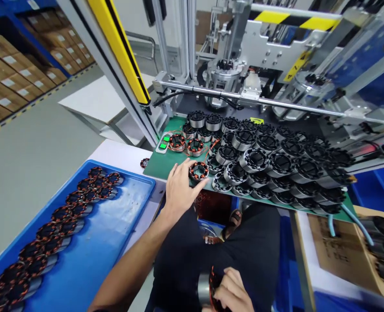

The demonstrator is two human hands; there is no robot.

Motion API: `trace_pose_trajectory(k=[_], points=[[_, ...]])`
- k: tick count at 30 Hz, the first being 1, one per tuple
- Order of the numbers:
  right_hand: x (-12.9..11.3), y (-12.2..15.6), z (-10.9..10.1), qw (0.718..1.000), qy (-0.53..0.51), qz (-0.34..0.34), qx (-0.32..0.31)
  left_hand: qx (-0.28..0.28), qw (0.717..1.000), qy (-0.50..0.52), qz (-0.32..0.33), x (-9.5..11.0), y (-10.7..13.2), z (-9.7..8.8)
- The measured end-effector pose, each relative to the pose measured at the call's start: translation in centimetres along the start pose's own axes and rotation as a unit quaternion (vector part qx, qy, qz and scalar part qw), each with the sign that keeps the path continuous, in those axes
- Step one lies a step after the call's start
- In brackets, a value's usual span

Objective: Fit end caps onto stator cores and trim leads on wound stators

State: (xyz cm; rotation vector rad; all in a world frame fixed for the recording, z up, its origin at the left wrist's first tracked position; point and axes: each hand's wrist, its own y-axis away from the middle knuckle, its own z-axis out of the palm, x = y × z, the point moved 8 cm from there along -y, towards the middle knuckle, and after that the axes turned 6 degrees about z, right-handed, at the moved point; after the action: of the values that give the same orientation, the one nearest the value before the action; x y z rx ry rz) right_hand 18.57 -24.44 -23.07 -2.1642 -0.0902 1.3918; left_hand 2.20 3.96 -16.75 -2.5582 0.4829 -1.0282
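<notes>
My left hand reaches to the front edge of the green work board. Its fingers and thumb curve around a stator wound with orange copper wire, which sits on the board. Low over my lap, my right hand grips a second wound stator, tilted so that its silver side faces left. Part of that stator is hidden behind the fingers. Two more wound stators, one of them a copper-wound ring, lie farther back with loose orange wire near them. Right of my left hand, bare black-and-silver stators are stacked in rows.
A blue tray at left holds several wound stators along its far side. Green buttons sit at the board's left corner. Behind the board stands a machine with a metal crossbar. A cardboard box is at lower right.
</notes>
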Motion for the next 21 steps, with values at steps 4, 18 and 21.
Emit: trace_pose_trajectory(k=[4, 18, 21], points=[[-1.2, -5.9, -2.0, 0.982, 0.065, -0.021, -0.177, 0.069, 0.996, -0.017, 0.052, 0.9, 2.8, -3.3], [-9.3, -19.1, -4.9, 0.942, 0.146, -0.152, -0.260, -0.207, 0.857, 0.465, -0.087, 10.6, 10.0, -1.4], [-9.2, -19.7, -7.3, 0.966, 0.115, -0.064, -0.220, -0.184, 0.786, 0.582, -0.098, 11.3, 9.9, -1.7]])
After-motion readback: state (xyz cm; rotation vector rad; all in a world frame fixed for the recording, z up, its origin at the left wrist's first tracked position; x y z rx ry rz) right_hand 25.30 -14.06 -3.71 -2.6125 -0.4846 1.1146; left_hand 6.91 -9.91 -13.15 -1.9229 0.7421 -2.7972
